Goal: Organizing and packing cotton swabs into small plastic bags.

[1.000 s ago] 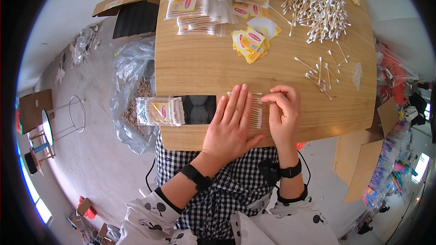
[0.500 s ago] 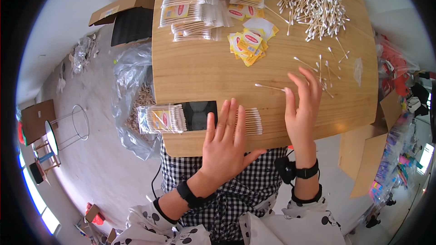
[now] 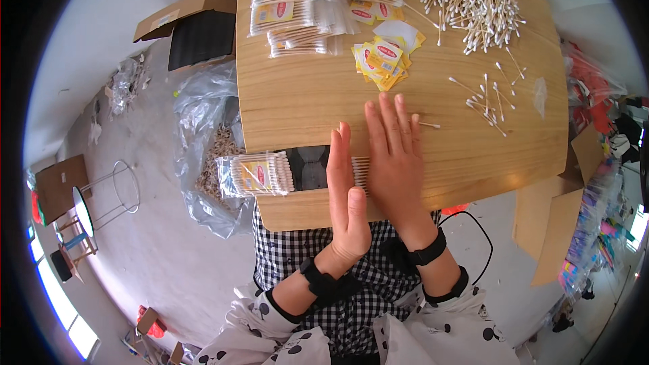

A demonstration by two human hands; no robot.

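Observation:
My left hand [image 3: 348, 206] stands on its edge with straight fingers, at the left end of a row of cotton swabs [image 3: 360, 171]. Palm down over the right part of that row, my right hand [image 3: 395, 162] is open with its fingers stretched out; how much of the row it covers is hidden. One loose cotton swab [image 3: 430, 125] pokes out beside its fingers. Left of my left hand lies a black pad [image 3: 311, 167], partly overlapped by a clear bag [image 3: 255, 174] filled with swabs and a yellow label card.
A heap of loose swabs [image 3: 473, 3] covers the far right of the wooden table [image 3: 297, 101], with a few strays nearer. Yellow label cards [image 3: 384, 61] and stacked filled bags [image 3: 291, 13] lie at the back. Left of the table sits a large plastic sack [image 3: 196, 115].
My left hand has turned from lying flat to standing on edge. My right hand has moved left, from near the loose swab to over the row. The view has shifted slightly.

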